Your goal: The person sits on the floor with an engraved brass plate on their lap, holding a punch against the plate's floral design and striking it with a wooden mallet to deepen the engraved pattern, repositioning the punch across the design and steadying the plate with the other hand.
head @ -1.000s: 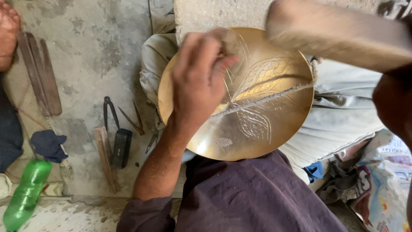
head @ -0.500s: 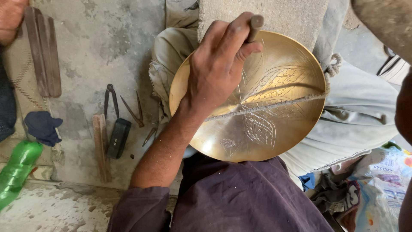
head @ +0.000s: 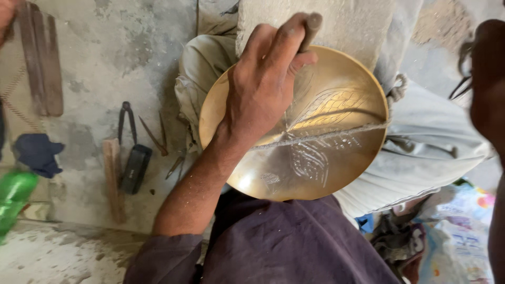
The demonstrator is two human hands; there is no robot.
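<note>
Grey concrete floor (head: 94, 63), tools scattered left. Brass plate (head: 336, 173) resting on the lap at centre, half engraved, string across it. Left hand (head: 263, 94) clenched round a punch (head: 310, 29), tip down on the plate. Right hand (head: 486, 79) at far right, grip impossible to tell. Risk: punch skidding on smooth brass, scarring the pattern.

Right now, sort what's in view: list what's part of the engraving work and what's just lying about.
In use:
round brass plate with engraved leaf pattern
thin metal punch in the left hand
cord across the plate

Lying about:
green plastic bottle
black metal pincers
dark blue cloth
flat wooden strips
</note>
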